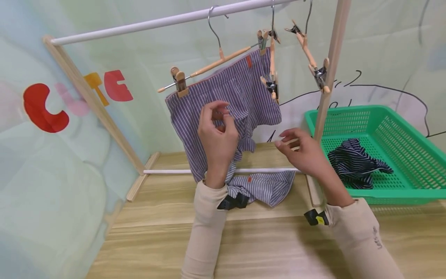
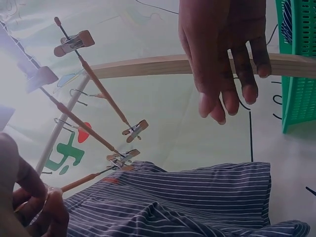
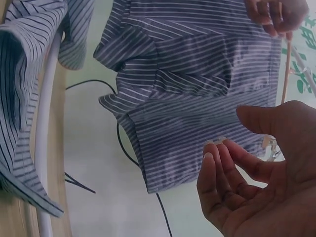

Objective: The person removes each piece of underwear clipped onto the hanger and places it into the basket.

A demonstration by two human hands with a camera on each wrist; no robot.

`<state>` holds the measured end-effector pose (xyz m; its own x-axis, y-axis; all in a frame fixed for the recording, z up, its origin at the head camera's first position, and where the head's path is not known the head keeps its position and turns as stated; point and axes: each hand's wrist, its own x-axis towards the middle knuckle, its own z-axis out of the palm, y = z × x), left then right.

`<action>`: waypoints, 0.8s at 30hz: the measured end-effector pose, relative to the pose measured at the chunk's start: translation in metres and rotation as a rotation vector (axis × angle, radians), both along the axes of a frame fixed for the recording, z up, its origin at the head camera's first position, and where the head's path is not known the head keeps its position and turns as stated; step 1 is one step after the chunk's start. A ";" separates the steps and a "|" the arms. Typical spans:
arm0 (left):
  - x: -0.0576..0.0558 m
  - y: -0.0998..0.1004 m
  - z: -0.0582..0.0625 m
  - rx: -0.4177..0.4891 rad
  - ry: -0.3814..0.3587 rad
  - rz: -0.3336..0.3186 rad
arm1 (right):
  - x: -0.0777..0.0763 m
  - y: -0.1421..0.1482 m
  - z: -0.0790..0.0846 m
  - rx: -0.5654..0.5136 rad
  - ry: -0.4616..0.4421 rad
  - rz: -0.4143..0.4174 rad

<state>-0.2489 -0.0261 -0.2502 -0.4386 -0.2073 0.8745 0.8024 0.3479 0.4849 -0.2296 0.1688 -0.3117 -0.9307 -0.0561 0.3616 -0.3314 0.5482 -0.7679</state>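
A: Where are the striped shorts (image 1: 226, 91)?
B: They hang from a hanger (image 1: 223, 61). Two clips (image 1: 179, 81) hold the top edge, one at each end.
A: What's the left hand (image 1: 218, 133) doing?
B: It is in front of the shorts. Its bent fingers hold nothing, with a gap by the thumb. I can't tell if it touches them.
A: And the right hand (image 1: 303, 153)?
B: It's to the right of the shorts. Its thumb and fingers are apart, and it holds nothing.
A: What else is there?
B: The hanger hooks over a white pole (image 1: 156, 25), next to two more hangers (image 1: 308, 54). Pale striped cloth (image 1: 268, 188) lies on the surface (image 1: 156, 240). A green basket (image 1: 397, 194) on the right has dark striped cloth (image 1: 355, 161) in it.
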 end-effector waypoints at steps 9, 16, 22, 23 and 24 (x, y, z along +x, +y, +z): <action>-0.003 -0.001 -0.005 0.016 -0.011 0.024 | -0.007 -0.009 -0.008 0.013 -0.026 0.059; -0.007 -0.004 -0.010 0.004 -0.050 0.053 | -0.009 -0.016 -0.018 0.068 0.020 0.091; -0.008 -0.006 -0.009 -0.004 -0.038 0.047 | -0.012 -0.022 -0.022 0.108 0.015 0.107; -0.008 -0.006 -0.009 -0.009 -0.035 0.043 | -0.012 -0.023 -0.023 0.105 0.009 0.120; -0.008 -0.005 -0.009 -0.013 -0.035 0.041 | -0.013 -0.024 -0.024 0.101 0.001 0.131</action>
